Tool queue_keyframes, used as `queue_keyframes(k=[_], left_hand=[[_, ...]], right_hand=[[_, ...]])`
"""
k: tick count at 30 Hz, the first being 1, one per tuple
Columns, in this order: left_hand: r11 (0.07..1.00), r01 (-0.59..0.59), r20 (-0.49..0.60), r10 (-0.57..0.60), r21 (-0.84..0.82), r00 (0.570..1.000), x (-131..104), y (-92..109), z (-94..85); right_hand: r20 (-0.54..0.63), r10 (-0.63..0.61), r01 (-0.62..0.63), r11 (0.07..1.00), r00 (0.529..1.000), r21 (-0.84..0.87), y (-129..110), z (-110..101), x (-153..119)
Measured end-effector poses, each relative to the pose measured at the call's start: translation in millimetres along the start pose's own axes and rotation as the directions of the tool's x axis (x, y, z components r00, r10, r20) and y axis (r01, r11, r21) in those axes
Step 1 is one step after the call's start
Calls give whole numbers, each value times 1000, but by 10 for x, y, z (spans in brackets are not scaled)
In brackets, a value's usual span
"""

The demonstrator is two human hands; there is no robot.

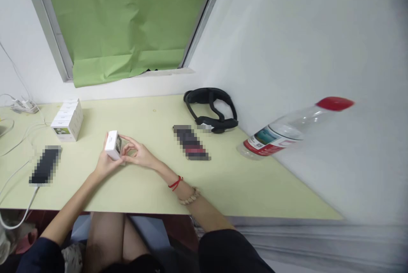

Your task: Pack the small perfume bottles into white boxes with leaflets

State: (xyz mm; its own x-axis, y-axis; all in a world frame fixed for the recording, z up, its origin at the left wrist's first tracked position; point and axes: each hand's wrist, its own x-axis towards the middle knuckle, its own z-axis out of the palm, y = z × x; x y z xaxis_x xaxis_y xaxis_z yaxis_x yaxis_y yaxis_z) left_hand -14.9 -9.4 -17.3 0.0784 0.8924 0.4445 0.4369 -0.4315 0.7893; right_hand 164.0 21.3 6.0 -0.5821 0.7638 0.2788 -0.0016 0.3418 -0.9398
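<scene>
A small white box (112,144) with a dark picture on one side is held upright just above the pale table. My left hand (106,163) grips it from the left and below. From the right, my right hand (139,154) reaches to the same box, its fingers curved around the picture side and its thumb near the lower edge. Behind and to the left, a row of several similar white boxes (68,120) stands close together on the table.
A blurred-out phone (46,165) with a white cable lies at left, near a power strip (24,106). To the right are another pixelated dark object (191,143), a black headset (212,109) and a clear red-capped bottle (270,139). The pale table (153,196) meets the wall.
</scene>
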Motion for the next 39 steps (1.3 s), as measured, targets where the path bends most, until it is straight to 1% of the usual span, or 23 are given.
queue_keyframes(k=[2,4,7,10,12,14,16,18,20,23,28,30,34,37,39], left_hand=[[991,130,-62,-132,-35,989,-47,-19,-117],[979,204,-126,-205,-21,971,-82,-25,-283],[975,215,-184,-200,61,962,-107,-12,-611],[941,281,-260,-229,187,938,-101,16,-991],[890,333,-303,-239,312,923,-85,45,-1238],[819,353,-292,-238,452,926,-59,80,-1457],[759,344,-274,-224,553,935,-27,113,-1638],[700,359,-281,-229,617,932,10,136,-1778],[639,389,-305,-244,663,920,44,145,-1874],[572,409,-326,-247,711,912,91,144,-1945],[512,355,-271,-233,782,934,173,147,-1975],[470,329,-243,-236,819,941,201,150,-2002],[381,319,-229,-264,868,937,238,142,-2100],[342,324,-238,-271,882,933,262,141,-2157],[328,320,-232,-278,889,932,277,149,-2156]], right_hand=[[37,42,-42,999,998,8,30,34,5],[68,94,-93,996,993,-14,95,45,12],[76,153,-146,986,985,-84,198,25,20],[70,156,-148,982,985,-115,248,-8,19],[74,154,-144,982,985,-122,252,-22,14],[79,149,-137,981,986,-138,248,-24,10],[84,144,-129,978,986,-163,243,-17,10],[86,148,-130,974,985,-186,239,-8,13],[86,162,-143,970,983,-195,236,-3,16],[89,175,-154,967,981,-202,227,-4,16],[98,185,-163,967,978,-195,219,-16,11],[103,199,-177,965,974,-194,229,-19,10],[112,221,-198,963,969,-182,252,-22,12],[107,262,-240,954,959,-180,248,-24,14],[102,284,-264,949,953,-171,240,-24,18]])
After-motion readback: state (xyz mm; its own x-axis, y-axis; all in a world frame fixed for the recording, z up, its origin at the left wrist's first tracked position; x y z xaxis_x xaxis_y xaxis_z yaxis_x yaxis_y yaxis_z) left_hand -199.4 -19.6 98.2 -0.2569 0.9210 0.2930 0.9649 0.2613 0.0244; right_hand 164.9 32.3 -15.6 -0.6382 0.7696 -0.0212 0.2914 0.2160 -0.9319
